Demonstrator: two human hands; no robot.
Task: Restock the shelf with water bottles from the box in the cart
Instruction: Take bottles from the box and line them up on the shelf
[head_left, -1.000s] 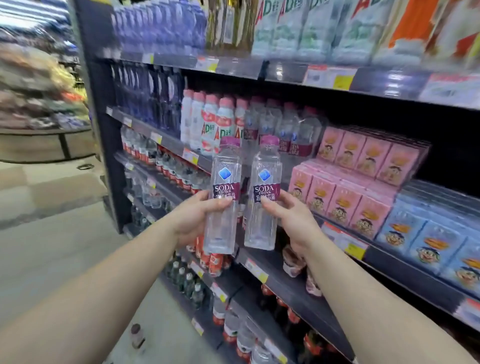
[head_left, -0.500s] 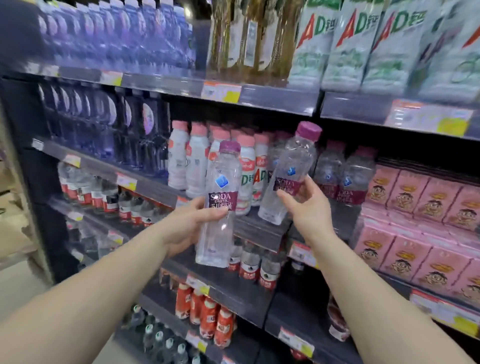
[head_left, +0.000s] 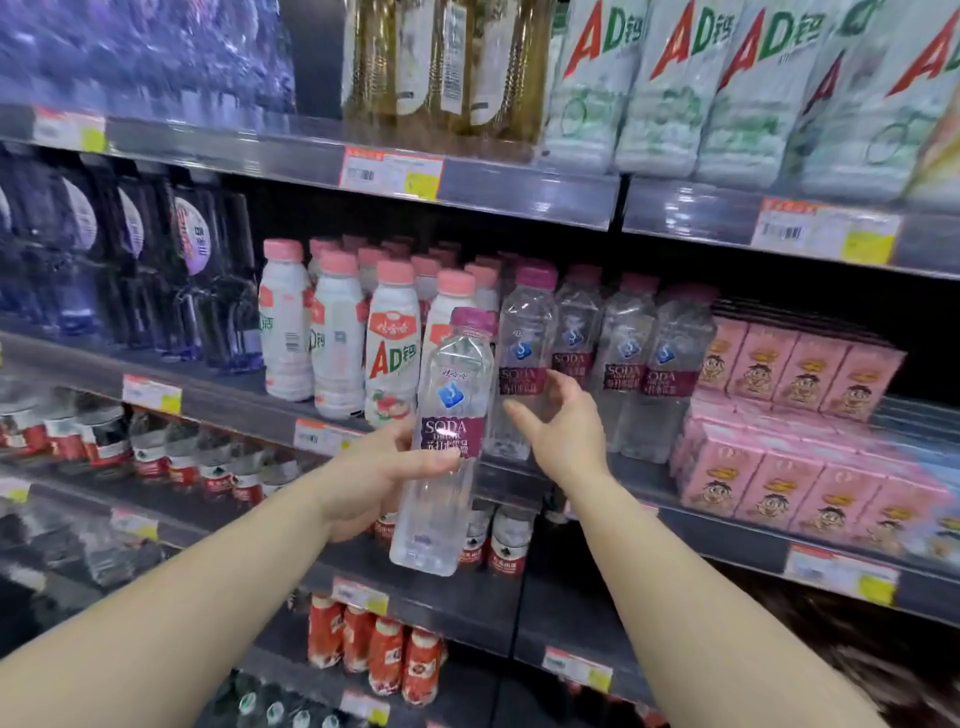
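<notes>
A clear soda water bottle (head_left: 444, 441) with a purple cap and purple label is gripped around its middle by my left hand (head_left: 374, 467), upright in front of the middle shelf (head_left: 234, 402). A second identical bottle (head_left: 524, 358) stands on that shelf at the left end of a row of the same soda bottles (head_left: 628, 364). My right hand (head_left: 563, 426) is just in front of it, fingers spread and loosely curved, fingertips close to its label. Whether they still touch the bottle is unclear.
White AD bottles with pink caps (head_left: 337, 343) stand left of the soda row. Pink drink cartons (head_left: 800, 415) fill the right side. Dark bottles (head_left: 192, 275) are further left. The upper shelf carries yellow bottles (head_left: 441, 67) and AD packs (head_left: 727, 88); lower shelves carry small bottles (head_left: 374, 654).
My right hand has set its bottle upright on the shelf beside the soda row and loosened its grip. The view moved closer to the shelf. The left hand keeps holding its bottle.
</notes>
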